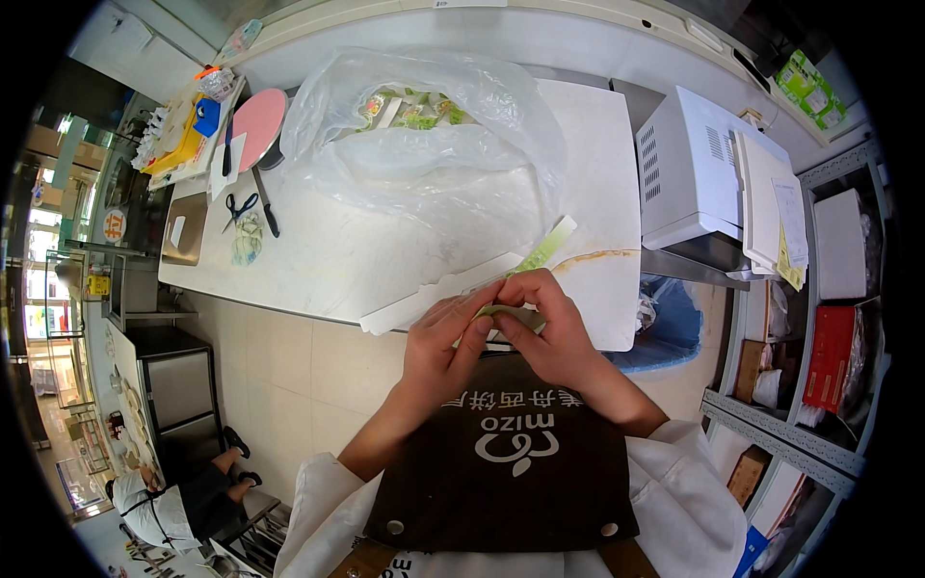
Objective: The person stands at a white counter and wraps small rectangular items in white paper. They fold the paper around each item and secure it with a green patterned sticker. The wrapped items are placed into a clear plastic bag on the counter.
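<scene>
Person at left: a co-worker (164, 511) in a white top and dark bottoms, low at the near left, well apart from the table (318, 265).
Metal tray: a shallow tray (179, 243) at the table's left end.
Scissors: a dark pair (241, 208), just right of the tray.
Crumpled bundle: pale green and white (248, 241), just on the near side of the scissors.
Pink disc: a round pink top (258, 125), farther back on the table.
Knife: dark-handled (268, 207), between the scissors and the bag.
Clear bag: a large plastic bag (434, 164), mouth open, with green and white packets (416, 114) inside, far middle.
White strips: long and flat (414, 301), near the front edge.
Left hand: fingers and thumb narrowed (445, 332), pinching a small green piece (493, 310).
Small green piece: between both hands, over the front edge, mostly hidden by fingers.
Right hand: narrowed too (547, 323), pinching the same piece.
Green strip: green and white (547, 247), running far right from behind the fingers; whether it joins the piece, I cannot tell.
Blue bin: lined with plastic (676, 332), beside the table's right end.
White appliance: a vented box (679, 173), far right.
</scene>
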Demonstrator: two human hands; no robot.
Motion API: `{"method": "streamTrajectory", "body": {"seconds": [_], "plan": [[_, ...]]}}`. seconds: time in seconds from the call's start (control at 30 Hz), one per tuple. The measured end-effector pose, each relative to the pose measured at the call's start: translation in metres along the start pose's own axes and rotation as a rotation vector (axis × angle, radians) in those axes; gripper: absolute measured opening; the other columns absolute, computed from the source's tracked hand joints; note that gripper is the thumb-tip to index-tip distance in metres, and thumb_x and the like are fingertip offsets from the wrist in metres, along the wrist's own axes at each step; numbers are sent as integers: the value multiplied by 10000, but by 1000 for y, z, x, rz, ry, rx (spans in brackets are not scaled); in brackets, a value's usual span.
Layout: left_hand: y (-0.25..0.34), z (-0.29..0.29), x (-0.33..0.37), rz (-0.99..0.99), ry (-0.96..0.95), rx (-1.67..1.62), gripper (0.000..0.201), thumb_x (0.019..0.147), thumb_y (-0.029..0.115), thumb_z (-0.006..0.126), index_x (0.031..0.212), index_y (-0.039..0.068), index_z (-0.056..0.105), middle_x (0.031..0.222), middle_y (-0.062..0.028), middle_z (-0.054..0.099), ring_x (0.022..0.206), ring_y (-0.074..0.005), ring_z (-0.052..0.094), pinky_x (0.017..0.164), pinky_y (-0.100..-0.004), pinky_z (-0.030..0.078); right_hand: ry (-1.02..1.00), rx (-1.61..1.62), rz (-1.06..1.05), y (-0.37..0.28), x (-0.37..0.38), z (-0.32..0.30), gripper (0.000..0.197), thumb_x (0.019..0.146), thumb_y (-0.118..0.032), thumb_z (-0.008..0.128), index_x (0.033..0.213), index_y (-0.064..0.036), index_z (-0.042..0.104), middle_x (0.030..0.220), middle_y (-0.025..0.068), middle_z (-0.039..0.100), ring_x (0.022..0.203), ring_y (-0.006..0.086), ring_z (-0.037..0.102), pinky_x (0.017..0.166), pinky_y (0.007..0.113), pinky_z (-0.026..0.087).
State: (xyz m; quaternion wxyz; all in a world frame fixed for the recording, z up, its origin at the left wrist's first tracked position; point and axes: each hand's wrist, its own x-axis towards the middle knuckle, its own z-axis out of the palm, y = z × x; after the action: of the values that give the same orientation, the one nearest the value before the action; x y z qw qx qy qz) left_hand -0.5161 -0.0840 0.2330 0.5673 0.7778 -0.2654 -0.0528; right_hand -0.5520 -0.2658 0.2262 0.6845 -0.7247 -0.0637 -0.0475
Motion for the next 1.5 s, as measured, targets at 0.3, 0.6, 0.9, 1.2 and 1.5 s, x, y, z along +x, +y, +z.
{"method": "streamTrajectory", "body": {"seconds": [0.3, 0.6, 0.9, 1.2, 1.5], "plan": [[-5, -4, 5, 2, 112, -31, 335, 1078, 166, 536, 1304, -39, 674, 1218, -171, 739, 1078, -238, 707, 941, -343, 536, 9, -92, 65, -3, 2, -2, 272, 964, 1, 655, 1195, -47, 519, 1042, 97, 696, 973, 229, 710, 844, 349, 546], [-5, -10, 8, 11, 101, 29, 295, 1071, 143, 530, 1217, -37, 712, 1218, -185, 735, 1113, -275, 700, 972, -359, 533, -11, -109, 25, 3, 0, -5, 205, 965, -20, 670, 1148, -41, 581, 1035, 103, 688, 971, 238, 709, 854, 360, 561], [-11, -15, 11, 212, 106, 116, 265, 1003, 157, 630, 1209, 32, 740, 1277, -145, 718, 1206, -345, 643, 1045, -424, 493, -25, -47, 66, 4, 1, -8, 407, 950, -42, 688, 1306, -46, 489, 1144, 109, 695, 988, 223, 675, 923, 348, 524], [-12, -9, 11, 271, -109, 158, 543, 953, 298, 668, 1441, 71, 592, 1580, -158, 474, 1435, -442, 427, 1158, -511, 379, -77, 19, -48, -1, 0, -7, 857, 874, -37, 738, 1601, -71, 286, 1191, 109, 685, 1098, 219, 650, 1008, 366, 482], [-10, -9, 11, 168, -184, -36, 494, 1024, 275, 553, 1454, 32, 553, 1541, -207, 488, 1418, -424, 452, 1179, -509, 351, -92, 75, -110, 2, 1, -6, 804, 932, -53, 674, 1620, -57, 257, 1253, 108, 655, 1164, 219, 639, 1075, 351, 430]]}}
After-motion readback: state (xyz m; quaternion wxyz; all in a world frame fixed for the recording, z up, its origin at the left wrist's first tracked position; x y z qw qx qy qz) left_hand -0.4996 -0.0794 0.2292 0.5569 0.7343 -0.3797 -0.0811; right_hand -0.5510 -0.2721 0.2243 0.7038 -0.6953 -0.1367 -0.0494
